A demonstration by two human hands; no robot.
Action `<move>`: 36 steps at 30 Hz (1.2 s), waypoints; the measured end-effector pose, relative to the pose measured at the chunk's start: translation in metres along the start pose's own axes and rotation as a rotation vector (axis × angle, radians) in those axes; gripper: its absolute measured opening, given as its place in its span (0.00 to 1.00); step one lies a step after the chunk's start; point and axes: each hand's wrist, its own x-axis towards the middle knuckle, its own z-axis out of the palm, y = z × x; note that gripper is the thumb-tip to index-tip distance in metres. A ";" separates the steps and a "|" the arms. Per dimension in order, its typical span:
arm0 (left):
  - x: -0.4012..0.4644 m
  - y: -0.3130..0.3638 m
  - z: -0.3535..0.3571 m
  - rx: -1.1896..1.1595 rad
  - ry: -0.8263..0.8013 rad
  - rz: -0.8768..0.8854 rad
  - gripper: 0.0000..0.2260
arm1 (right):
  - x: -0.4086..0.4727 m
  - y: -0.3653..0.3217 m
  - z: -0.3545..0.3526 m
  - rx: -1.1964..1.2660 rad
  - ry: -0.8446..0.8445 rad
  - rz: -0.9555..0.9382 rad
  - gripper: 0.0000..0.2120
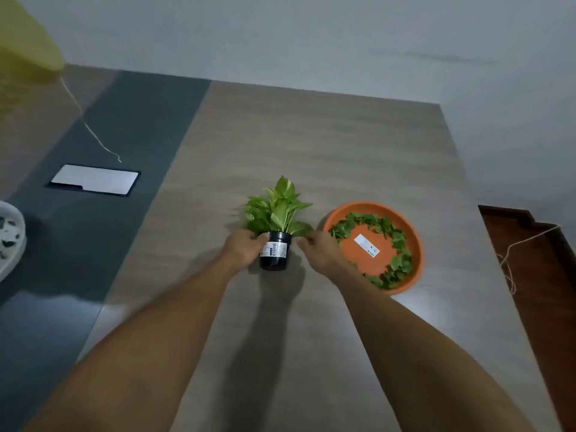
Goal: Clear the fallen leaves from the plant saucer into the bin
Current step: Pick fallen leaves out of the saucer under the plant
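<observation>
The orange plant saucer (414,235) sits on the wood-grain table (311,145), to the right of a small black pot (274,254) and well apart from the bin. It is a shallow round dish with a raised rim, and fallen leaves (399,266) lie in a loose ring along its inner edge: small, dark green, flat pieces, thickest along the far side and the near right. The middle of the dish is bare orange except for a white rectangular sticker (367,245). The pot stands upright just left of the saucer, with a white label on its side and a bright, pale green plant (277,210) rising from it. The left hand (244,249) is curled against the pot's left side, gripping it; the right hand (321,251) hovers between pot and saucer with fingers loosely bent, holding nothing visible. At the far left edge, a pale bin (11,241) shows a few dark leaves inside.
</observation>
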 end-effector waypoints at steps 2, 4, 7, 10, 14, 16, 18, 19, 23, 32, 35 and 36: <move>0.008 -0.007 0.004 -0.090 -0.007 -0.032 0.19 | 0.010 0.005 0.011 0.042 0.000 0.031 0.19; 0.014 -0.015 0.010 -0.194 -0.039 -0.103 0.19 | 0.018 0.014 0.026 0.126 -0.031 0.087 0.17; 0.019 -0.018 0.015 -0.341 -0.082 -0.183 0.15 | 0.020 0.013 0.036 0.301 -0.054 0.135 0.11; 0.019 -0.017 0.017 -0.401 -0.120 -0.221 0.11 | 0.016 0.010 0.034 0.453 -0.087 0.200 0.10; 0.018 -0.016 0.017 -0.448 -0.118 -0.200 0.11 | 0.010 0.012 0.034 0.529 -0.087 0.203 0.11; 0.017 -0.011 0.016 -0.459 -0.109 -0.176 0.10 | 0.006 0.012 0.030 0.565 -0.090 0.186 0.10; 0.012 -0.002 0.016 -0.484 -0.104 -0.137 0.07 | 0.002 0.013 0.021 0.622 -0.084 0.163 0.11; 0.009 0.004 0.016 -0.499 -0.104 -0.119 0.06 | -0.001 0.014 0.015 0.654 -0.075 0.160 0.11; 0.003 0.036 0.022 -0.539 -0.107 -0.035 0.08 | -0.011 0.021 -0.014 0.713 -0.011 0.142 0.12; -0.014 0.116 0.084 -0.683 -0.259 0.039 0.13 | -0.030 0.068 -0.104 0.681 0.191 0.071 0.14; -0.014 0.129 0.113 -0.730 -0.287 0.006 0.13 | -0.033 0.089 -0.124 0.707 0.210 0.064 0.13; -0.014 0.131 0.119 -0.744 -0.296 -0.006 0.12 | -0.033 0.094 -0.127 0.712 0.210 0.069 0.13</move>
